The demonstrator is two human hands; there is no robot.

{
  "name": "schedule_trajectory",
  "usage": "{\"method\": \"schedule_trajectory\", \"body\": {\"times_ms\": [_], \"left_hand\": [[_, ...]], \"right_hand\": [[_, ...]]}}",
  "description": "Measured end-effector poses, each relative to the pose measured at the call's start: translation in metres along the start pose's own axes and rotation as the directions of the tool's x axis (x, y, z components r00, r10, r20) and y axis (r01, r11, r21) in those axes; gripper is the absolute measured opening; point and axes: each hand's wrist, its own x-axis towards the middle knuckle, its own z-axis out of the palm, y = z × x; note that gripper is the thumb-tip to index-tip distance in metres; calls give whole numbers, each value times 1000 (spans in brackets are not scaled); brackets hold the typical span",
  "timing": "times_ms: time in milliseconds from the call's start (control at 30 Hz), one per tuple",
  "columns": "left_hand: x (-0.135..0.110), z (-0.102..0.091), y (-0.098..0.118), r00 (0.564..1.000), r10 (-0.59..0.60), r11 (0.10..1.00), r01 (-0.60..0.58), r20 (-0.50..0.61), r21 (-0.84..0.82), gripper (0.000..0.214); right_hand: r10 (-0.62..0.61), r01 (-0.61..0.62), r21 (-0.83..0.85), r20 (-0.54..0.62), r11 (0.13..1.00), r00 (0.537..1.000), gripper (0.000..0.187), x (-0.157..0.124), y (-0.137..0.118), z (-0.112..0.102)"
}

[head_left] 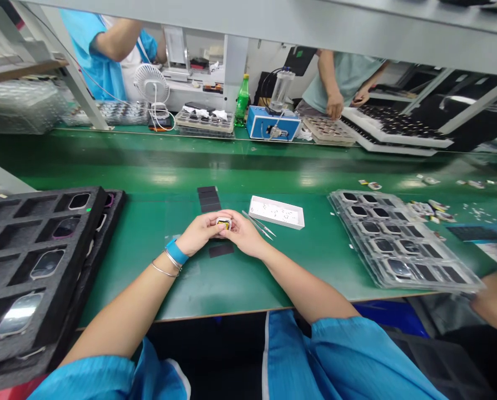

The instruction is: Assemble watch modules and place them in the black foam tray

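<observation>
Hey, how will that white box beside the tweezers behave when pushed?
The white box would likely slide rather than tip, being long and low. Thin-walled, it's probably light. The small bits scattered inside look loose and may shift.

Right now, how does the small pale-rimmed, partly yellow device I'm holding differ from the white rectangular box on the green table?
Your left hand and right hand hold the device; the box rests on the table. The device is smaller than the box. The device shows a yellow part; the box is white, with tiny pieces inside. Both have pale rims.
</observation>
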Motion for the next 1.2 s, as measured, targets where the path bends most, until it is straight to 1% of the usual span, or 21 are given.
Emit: {"method": "schedule_trajectory", "body": {"times_ms": [167, 300, 367, 433, 500, 567, 633, 700, 767, 800, 833, 867, 900, 967, 1000, 1033, 1100, 1200], "left_hand": [[-2, 0, 6, 1000, -5, 999, 5, -10, 33, 47], [0, -2, 3, 998, -49, 999, 49, -33, 4, 50], [1, -3, 1, 992, -89, 996, 86, -85, -38, 51], [3, -6, 1, 978, -119, 990, 103, -172, -101, 47], [4, -10, 3, 952, -135, 977, 82, -274, -196, 38], [5, -15, 7, 925, -154, 949, 41, -347, -312, 29], [6, -19, 11, 909, -176, 915, 11, -377, -403, 27], [7, -21, 12, 906, -177, 906, -3, -385, -424, 33], [7, -22, 10, 902, -144, 938, -6, -406, -346, 41], [7, -23, 9, 895, -111, 964, -8, -432, -264, 45], [8, -23, 8, 879, -60, 988, -14, -473, -151, 47], [8, -23, 7, 852, 14, 1000, -22, -523, -8, 50], [8, -24, 7, 813, 109, 988, -27, -572, 151, 51], [9, -26, 7, 718, 317, 897, -15, -619, 442, 54], [9, -27, 7, 678, 402, 838, -2, -615, 545, 55], [8, -29, 7, 650, 463, 788, 10, -602, 616, 56], [8, -31, 6, 618, 531, 726, 21, -579, 688, 56], [9, -33, 3, 598, 575, 683, 24, -558, 730, 56]], "right_hand": [[-33, 31, -56, -36, 998, 999, 46, -3, -5, 4], [-23, 20, -73, -36, 997, 999, 49, -2, -4, 4], [-9, 4, -93, -54, 996, 999, 51, -1, -3, 3], [-16, 6, -115, -90, 993, 996, 53, 0, -2, 0], [-47, 26, -146, -141, 989, 989, 52, 1, -3, -2], [-82, 48, -179, -189, 983, 979, 49, 2, -3, -3], [-110, 62, -211, -221, 975, 969, 45, 2, -2, -4], [-126, 69, -241, -232, 968, 965, 42, 3, -1, -5], [-133, 68, -268, -231, 961, 964, 38, 4, 0, -5], [-134, 66, -281, -229, 958, 964, 37, 5, 1, -5], [-134, 64, -291, -227, 955, 965, 36, 6, 2, -5], [-132, 60, -297, -228, 953, 965, 35, 6, 3, -6], [-130, 57, -301, -229, 952, 965, 34, 7, 3, -6], [-127, 51, -300, -237, 952, 963, 32, 8, 5, -7], [-126, 50, -300, -243, 953, 962, 32, 8, 6, -7], [-128, 48, -301, -250, 953, 960, 31, 9, 7, -7], [-132, 46, -305, -267, 951, 955, 32, 10, 9, -8], [-138, 49, -313, -270, 949, 953, 34, 10, 12, -9]]}}
